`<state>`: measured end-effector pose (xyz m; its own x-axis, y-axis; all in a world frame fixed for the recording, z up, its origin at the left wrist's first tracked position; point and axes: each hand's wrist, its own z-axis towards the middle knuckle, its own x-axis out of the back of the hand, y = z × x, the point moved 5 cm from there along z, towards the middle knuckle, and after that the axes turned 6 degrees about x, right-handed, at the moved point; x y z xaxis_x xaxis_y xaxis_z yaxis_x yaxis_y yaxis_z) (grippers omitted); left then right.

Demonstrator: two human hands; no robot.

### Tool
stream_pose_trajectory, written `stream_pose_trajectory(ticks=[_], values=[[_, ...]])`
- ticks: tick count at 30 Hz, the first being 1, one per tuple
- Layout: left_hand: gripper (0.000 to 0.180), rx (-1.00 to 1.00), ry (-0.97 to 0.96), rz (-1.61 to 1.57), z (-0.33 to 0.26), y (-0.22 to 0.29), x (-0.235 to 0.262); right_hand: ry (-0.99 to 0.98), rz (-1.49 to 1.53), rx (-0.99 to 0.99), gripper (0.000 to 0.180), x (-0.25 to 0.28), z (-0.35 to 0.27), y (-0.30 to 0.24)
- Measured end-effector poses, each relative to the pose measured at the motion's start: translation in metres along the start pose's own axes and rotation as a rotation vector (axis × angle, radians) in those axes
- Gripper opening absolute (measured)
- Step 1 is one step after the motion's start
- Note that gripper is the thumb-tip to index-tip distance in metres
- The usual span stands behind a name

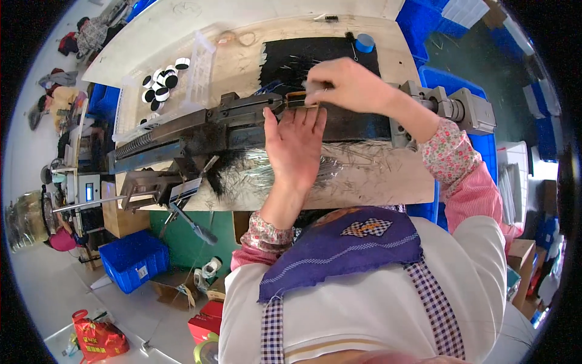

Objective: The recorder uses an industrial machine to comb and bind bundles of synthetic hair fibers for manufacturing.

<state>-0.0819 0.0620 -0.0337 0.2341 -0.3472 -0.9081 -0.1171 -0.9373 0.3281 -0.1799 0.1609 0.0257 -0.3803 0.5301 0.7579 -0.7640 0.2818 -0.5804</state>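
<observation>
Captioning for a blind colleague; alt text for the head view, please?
A person's left hand, palm up, reaches over a dark metal machine on a wooden bench, the right hand curled close by. Thin silvery wires lie in front; behind are a black mat and a translucent crate of black-and-white pieces.

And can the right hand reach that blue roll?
Probably yes: the blue roll sits just beyond the right hand, and nothing tall seems to stand between them. That hand is at the long metal machine, so it would have to lift away first.
</observation>
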Motion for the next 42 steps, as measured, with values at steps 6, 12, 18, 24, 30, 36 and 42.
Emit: stream_pose_trajectory(ticks=[6, 12, 18, 24, 30, 36, 42], values=[[0.064, -0.009, -0.014, -0.049, 0.001, -0.002, 0.002, 0.163, -0.511, 0.147, 0.023, 0.054, -0.015, 0.02], [0.055, -0.041, -0.053, 0.019, -0.002, -0.003, 0.005, 0.206, -0.342, 0.126, 0.024, 0.024, -0.025, -0.021], [0.054, -0.038, -0.066, -0.025, -0.001, -0.005, 0.003, 0.154, -0.177, 0.026, 0.015, 0.005, 0.003, -0.022], [0.05, -0.07, -0.001, -0.052, 0.003, -0.002, 0.004, 0.041, -0.272, 0.071, 0.01, 0.0, 0.011, -0.022], [0.05, -0.042, -0.078, -0.04, 0.006, -0.004, 0.006, 0.034, -0.265, 0.062, 0.01, 0.001, 0.012, -0.025], [0.054, -0.046, 0.046, -0.011, -0.003, -0.01, 0.006, 0.249, -0.174, -0.106, 0.021, 0.031, 0.0, -0.044], [0.046, -0.021, -0.015, -0.042, -0.003, -0.008, 0.019, -0.073, -0.545, -0.022, 0.013, -0.017, -0.002, -0.06]])
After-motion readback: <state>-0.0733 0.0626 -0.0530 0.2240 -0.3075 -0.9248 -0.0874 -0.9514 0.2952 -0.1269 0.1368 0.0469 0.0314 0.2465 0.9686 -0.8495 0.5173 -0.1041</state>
